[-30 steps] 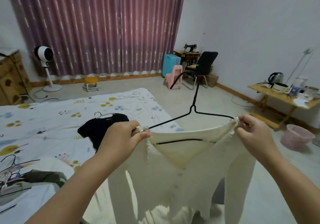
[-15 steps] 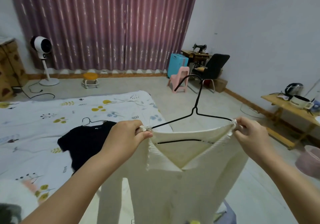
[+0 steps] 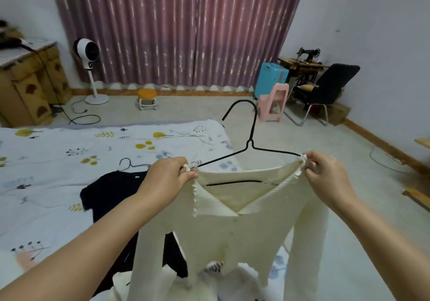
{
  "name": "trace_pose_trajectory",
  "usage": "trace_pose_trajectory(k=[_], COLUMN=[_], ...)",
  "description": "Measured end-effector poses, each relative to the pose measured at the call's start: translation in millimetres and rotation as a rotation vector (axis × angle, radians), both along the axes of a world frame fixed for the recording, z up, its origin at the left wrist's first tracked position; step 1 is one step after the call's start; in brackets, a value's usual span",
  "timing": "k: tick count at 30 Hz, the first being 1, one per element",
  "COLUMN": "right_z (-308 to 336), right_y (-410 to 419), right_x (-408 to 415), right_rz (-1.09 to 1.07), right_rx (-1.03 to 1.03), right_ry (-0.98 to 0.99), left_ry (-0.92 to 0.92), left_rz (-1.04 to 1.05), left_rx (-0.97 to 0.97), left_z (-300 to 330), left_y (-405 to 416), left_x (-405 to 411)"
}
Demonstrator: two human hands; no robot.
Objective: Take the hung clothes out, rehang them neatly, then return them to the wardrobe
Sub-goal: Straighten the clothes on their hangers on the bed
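Hands: left hand (image 3: 168, 177) and right hand (image 3: 325, 172) pinch the cream ribbed knit cardigan (image 3: 232, 219) shoulders on the black wire hanger (image 3: 250, 142).
Behind: black T-shirt (image 3: 111, 193) lies on the floral-print bed (image 3: 58, 161).

The cream cardigan (image 3: 232, 226) hides the black hanger's (image 3: 250, 147) shoulder ends.

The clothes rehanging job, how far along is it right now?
Done: a black top lies on the bed, on its hanger. In hand: left hand and right hand pinch a cream cardigan at its shoulders over a black hanger. Left: returning both to the wardrobe, which is out of view.
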State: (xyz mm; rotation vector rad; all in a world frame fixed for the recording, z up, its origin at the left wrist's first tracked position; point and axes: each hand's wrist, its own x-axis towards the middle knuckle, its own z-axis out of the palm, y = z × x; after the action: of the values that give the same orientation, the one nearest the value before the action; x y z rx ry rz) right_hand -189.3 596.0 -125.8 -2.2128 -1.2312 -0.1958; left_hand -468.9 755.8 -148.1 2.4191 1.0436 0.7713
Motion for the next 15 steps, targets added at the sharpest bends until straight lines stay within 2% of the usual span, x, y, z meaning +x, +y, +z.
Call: trace_pose_trajectory(k=[6, 15], right_z=[-56, -165], right_y=[94, 229], right_x=[70, 148], right_rz=[0.084, 0.203], right_rx=[-0.054, -0.123], right_ry=[0.068, 0.158], left_ry=[0.156, 0.41], left_rz=[0.106, 0.294], left_rx=[0.003, -0.004], left_z=[-39, -134], left_y=[72, 183], left_x=[57, 126])
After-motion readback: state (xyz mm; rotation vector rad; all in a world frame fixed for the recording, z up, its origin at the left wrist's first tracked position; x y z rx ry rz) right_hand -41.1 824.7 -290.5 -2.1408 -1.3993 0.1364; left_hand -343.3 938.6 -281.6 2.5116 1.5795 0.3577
